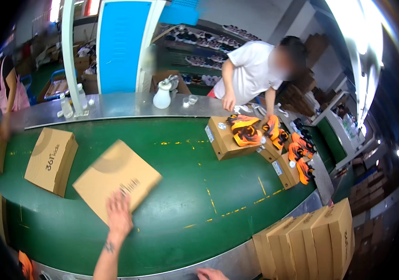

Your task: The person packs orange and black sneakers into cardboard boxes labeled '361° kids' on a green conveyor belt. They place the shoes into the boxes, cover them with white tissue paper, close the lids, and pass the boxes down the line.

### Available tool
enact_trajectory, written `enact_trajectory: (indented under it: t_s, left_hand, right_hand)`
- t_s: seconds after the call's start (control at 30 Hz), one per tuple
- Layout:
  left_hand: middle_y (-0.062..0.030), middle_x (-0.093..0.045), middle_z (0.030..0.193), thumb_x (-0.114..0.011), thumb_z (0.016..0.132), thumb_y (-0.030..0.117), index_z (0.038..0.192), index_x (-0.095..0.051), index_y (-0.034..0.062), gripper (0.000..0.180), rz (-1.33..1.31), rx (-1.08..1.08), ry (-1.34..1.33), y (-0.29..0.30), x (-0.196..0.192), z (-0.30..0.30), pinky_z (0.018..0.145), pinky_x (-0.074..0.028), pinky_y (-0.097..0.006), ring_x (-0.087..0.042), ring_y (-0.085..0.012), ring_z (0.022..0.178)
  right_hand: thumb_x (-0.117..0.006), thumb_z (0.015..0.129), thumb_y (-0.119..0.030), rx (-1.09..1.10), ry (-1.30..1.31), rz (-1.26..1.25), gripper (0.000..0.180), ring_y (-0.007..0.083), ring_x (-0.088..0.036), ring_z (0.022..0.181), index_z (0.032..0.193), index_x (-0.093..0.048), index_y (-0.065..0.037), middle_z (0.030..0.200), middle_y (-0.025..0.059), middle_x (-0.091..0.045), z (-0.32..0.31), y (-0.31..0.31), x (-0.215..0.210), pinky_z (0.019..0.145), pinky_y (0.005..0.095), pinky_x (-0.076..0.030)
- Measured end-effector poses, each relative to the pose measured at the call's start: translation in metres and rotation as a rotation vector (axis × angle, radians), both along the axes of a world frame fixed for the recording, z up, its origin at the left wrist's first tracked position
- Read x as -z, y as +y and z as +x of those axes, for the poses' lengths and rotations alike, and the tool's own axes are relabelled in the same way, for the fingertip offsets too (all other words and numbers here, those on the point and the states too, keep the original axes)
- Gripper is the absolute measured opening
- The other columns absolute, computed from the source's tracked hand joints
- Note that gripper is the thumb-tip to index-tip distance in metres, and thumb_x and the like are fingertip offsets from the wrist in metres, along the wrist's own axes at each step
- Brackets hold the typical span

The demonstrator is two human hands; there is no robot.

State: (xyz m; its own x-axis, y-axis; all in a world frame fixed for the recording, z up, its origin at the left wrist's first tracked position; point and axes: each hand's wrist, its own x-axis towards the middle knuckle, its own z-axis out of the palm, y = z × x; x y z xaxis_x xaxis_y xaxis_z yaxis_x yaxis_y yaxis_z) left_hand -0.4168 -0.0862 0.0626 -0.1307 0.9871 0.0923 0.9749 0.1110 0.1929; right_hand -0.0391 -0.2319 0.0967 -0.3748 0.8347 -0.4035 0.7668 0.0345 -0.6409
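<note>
Left hand [119, 217] resting on brown cardboard shoebox [108, 175], green conveyor belt [180, 186]

Shoebox is lying on the belt's left half, turned askew to the belt's edges. Left fingers [116, 199] are resting open and extended on the lid, near its printed corner. Right hand [212, 274] is showing only partly at the belt's near edge, cut off by the frame; cannot tell whether its fingers are open or closed.

Second shoebox [50, 156] is lying toward the belt's left end. Row of shoeboxes [302, 242] is standing beside the belt's near right edge. Orange-and-black sneakers [248, 136] are sitting on several brown boxes [229, 148] on the belt's far right part. Co-worker in a white T-shirt [250, 70] is leaning in from the belt's far side, one hand at the sneakers. Person in a pink apron [16, 95] is standing by the belt's left end. Metal table [115, 106] is running along the belt's far edge, carrying a white spray bottle [162, 98] and a clear plastic bottle [66, 107]. Shoe racks [208, 49] are standing beyond the belt's far side.
</note>
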Motion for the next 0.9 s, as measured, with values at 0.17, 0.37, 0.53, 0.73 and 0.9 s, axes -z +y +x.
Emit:
enact_trajectory:
  t_s: [0.17, 0.37, 0.53, 0.73, 0.9]
  left_hand:
    - [-0.0133, -0.028, 0.153, -0.067, 0.073, 0.012, 0.143, -0.039, 0.0188, 0.076, -0.261, 0.608, 0.136, -0.074, -0.044, 0.008, 0.116, -0.015, -0.051, -0.026, -0.0346, 0.141]
    - [-0.026, -0.03, 0.148, -0.055, 0.079, 0.004, 0.143, -0.035, 0.0006, 0.067, 0.267, -0.214, -0.585, -0.113, 0.004, -0.006, 0.114, -0.021, -0.051, -0.027, -0.0395, 0.139]
    - [-0.0197, -0.038, 0.145, -0.039, 0.095, 0.052, 0.147, -0.03, 0.0057, 0.071, -0.023, -0.634, -2.113, -0.171, 0.032, 0.046, 0.107, -0.037, -0.049, -0.041, -0.0355, 0.13]
    - [-0.018, -0.045, 0.14, -0.045, 0.096, 0.05, 0.146, -0.032, 0.0062, 0.068, 0.005, -0.563, -2.188, -0.167, 0.024, 0.064, 0.101, -0.044, -0.048, -0.05, -0.036, 0.121]
    - [-0.0197, -0.044, 0.141, -0.05, 0.095, 0.044, 0.146, -0.031, 0.0048, 0.067, 0.173, -0.465, -1.891, -0.147, -0.001, 0.09, 0.101, -0.044, -0.048, -0.051, -0.0358, 0.12]
  right_hand:
    - [-0.06, 0.089, -0.018, 0.027, 0.273, 0.355, 0.043, 0.0391, -0.055, 0.116, 0.128, -0.051, -0.002, 0.132, 0.024, -0.049, -0.036, 0.087, -0.048, 0.097, 0.0413, -0.047]
    - [-0.063, 0.086, -0.047, 0.277, 0.033, 0.374, 0.085, 0.0399, -0.034, 0.136, 0.145, -0.027, 0.002, 0.149, 0.028, -0.028, -0.034, 0.168, -0.003, 0.111, 0.0434, -0.032]
    - [-0.057, 0.087, -0.059, 0.01, 0.42, -0.344, 0.094, 0.0321, -0.029, 0.14, 0.149, -0.02, 0.002, 0.152, 0.0244, -0.026, -0.045, 0.112, 0.074, 0.114, 0.0376, -0.025]
    - [-0.059, 0.088, -0.054, 0.184, 0.61, -0.175, 0.09, 0.0297, -0.031, 0.139, 0.149, -0.021, 0.0, 0.151, 0.0202, -0.031, -0.048, 0.06, 0.082, 0.114, 0.034, -0.024]
    - [-0.053, 0.09, -0.054, -0.147, 0.433, 0.27, 0.081, 0.0375, -0.021, 0.142, 0.148, -0.027, -0.003, 0.153, 0.0237, -0.025, -0.012, 0.083, -0.101, 0.116, 0.0447, -0.02]
